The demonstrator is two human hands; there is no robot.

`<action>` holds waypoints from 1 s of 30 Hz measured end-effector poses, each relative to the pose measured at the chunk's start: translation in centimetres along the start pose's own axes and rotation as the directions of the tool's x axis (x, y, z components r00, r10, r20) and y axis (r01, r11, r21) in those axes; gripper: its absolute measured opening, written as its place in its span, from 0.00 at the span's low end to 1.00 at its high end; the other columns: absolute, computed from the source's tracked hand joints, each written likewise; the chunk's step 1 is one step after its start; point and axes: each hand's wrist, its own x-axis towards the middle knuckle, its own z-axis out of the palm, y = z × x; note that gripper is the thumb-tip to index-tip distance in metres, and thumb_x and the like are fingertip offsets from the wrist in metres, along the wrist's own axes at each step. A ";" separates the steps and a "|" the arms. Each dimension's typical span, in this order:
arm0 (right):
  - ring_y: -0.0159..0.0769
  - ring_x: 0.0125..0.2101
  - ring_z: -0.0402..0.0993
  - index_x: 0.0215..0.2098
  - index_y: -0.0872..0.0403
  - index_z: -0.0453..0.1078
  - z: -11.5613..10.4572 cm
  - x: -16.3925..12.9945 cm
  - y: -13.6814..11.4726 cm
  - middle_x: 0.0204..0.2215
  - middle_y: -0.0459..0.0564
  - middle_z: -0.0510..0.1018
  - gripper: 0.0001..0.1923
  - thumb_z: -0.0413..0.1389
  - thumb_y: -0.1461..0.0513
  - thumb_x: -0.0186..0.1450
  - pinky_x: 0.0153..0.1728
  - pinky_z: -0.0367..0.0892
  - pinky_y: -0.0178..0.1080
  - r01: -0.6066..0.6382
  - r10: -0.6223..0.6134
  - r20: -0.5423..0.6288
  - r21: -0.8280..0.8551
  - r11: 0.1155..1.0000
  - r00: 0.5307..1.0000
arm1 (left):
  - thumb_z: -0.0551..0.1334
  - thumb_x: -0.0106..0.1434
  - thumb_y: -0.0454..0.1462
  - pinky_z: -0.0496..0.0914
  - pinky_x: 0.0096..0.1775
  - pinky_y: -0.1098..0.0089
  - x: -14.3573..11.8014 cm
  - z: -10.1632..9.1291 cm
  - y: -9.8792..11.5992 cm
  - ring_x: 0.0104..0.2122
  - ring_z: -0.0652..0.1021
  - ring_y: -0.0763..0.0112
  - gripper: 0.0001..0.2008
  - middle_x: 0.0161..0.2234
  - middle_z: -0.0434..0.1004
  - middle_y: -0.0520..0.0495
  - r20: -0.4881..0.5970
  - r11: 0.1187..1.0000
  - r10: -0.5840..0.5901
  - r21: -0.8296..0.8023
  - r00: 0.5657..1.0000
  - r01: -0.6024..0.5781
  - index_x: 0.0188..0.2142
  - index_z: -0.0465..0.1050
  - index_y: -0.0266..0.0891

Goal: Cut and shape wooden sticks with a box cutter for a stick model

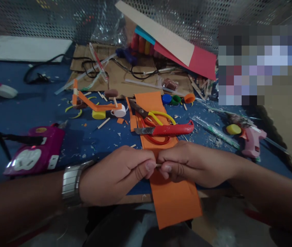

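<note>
One small pale stick is pinched between the two hands, just above the near end of one long orange paper strip that runs from the middle of the blue table over its front edge. The left hand is curled into a loose fist, its thumb and forefinger pressed on the stick's left end; one metal wristwatch is worn on that wrist. The right hand is curled likewise, with thumb and fingertips closed on the stick's right end, so that the knuckles of both hands nearly touch. Both forearms are brought in low from the sides, resting near the table's front edge.

Further up the strip, one red utility knife with its blade out is laid across one pair of scissors with yellow and red handles. Three bottle caps, blue, green and orange, are lined up beside the strip's far end. One pink glue gun is seen at the right, and one magenta box at the left. Wood shavings are scattered over the table.
</note>
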 end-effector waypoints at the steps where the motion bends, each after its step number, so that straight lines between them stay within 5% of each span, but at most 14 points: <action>1: 0.26 0.26 0.63 0.35 0.52 0.64 0.0 0.0 0.1 0.27 0.40 0.66 0.17 0.50 0.56 0.82 0.29 0.61 0.29 0.009 -0.009 0.004 0.017 1.000 1.000 | 0.50 0.82 0.41 0.63 0.32 0.73 0.0 0.0 -0.1 0.26 0.69 0.77 0.20 0.27 0.72 0.56 0.005 1.000 0.007 -0.002 1.000 -0.007 0.35 0.72 0.40; 30: 0.24 0.26 0.63 0.36 0.53 0.64 0.2 -0.3 0.1 0.26 0.39 0.68 0.12 0.52 0.62 0.80 0.29 0.59 0.28 0.055 -0.057 0.025 0.091 0.994 0.998 | 0.50 0.82 0.37 0.64 0.33 0.77 -0.2 -0.3 0.1 0.26 0.70 0.79 0.18 0.27 0.70 0.58 0.020 0.995 0.095 -0.018 0.995 -0.094 0.34 0.69 0.40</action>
